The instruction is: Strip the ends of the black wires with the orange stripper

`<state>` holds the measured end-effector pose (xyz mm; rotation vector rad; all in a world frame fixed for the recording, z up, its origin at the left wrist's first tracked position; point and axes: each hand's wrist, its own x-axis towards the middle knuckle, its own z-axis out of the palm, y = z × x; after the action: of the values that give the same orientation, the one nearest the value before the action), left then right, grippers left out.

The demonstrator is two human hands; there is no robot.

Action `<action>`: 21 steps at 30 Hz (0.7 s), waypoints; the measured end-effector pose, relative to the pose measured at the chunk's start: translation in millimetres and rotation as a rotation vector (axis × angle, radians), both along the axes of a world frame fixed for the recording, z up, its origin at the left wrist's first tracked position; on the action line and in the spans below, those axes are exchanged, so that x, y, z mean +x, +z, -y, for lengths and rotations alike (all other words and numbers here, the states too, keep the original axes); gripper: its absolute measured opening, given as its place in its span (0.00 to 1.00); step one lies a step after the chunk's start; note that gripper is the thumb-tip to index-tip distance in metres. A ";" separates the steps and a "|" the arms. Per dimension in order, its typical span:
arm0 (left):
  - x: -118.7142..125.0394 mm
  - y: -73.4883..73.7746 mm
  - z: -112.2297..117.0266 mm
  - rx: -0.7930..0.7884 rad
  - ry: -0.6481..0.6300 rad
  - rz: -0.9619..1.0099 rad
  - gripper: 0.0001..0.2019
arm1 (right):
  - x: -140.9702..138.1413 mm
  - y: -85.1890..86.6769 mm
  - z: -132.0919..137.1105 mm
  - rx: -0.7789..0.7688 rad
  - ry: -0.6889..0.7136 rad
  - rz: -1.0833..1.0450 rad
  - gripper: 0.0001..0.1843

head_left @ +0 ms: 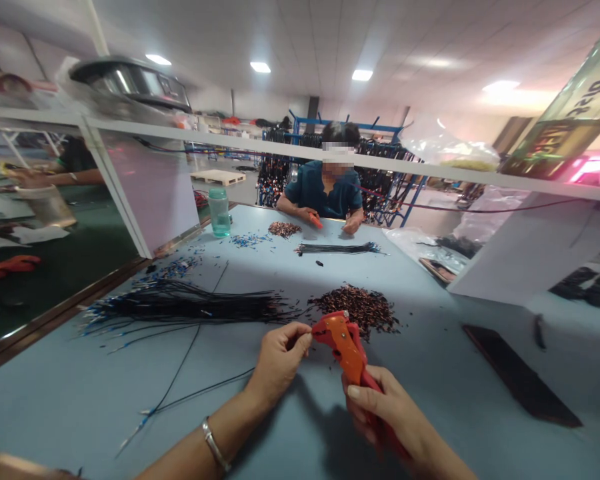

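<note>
My right hand (380, 410) grips the handles of an orange crimping tool (345, 343), whose head points up and left. My left hand (280, 357) is pinched closed at the tool's jaw, holding the end of a thin black wire (200, 390) that trails left across the blue table (430, 373). A silver bangle sits on my left wrist. Just behind the tool lies a pile of small brown terminals (357, 307). A bundle of black wires with blue ends (180, 307) lies to the left.
Across the table a person in a dark blue shirt (330, 190) works with an orange tool, a wire bundle (337, 249) and a terminal pile (284, 229). A green bottle (219, 212) stands far left. A dark flat strip (520, 377) lies right. White frame rails (300, 150) cross overhead.
</note>
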<state>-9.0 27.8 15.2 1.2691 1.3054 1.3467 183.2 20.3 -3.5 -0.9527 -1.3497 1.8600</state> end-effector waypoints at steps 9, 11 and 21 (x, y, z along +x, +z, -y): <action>1.0 -1.6 0.7 0.000 0.002 -0.082 0.10 | 4.3 0.5 -3.7 -0.076 -0.009 -0.029 0.20; 0.1 -1.9 0.1 -0.004 0.016 -0.081 0.10 | 6.4 2.3 -5.0 -0.079 -0.011 -0.023 0.20; -5.7 -2.2 -5.3 -0.058 0.094 -0.028 0.09 | 17.5 16.1 -17.0 -0.136 -0.216 -0.155 0.19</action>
<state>-14.7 33.1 13.0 1.2039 1.4287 1.3503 200.6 37.3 12.5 -0.9599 -0.9985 1.8353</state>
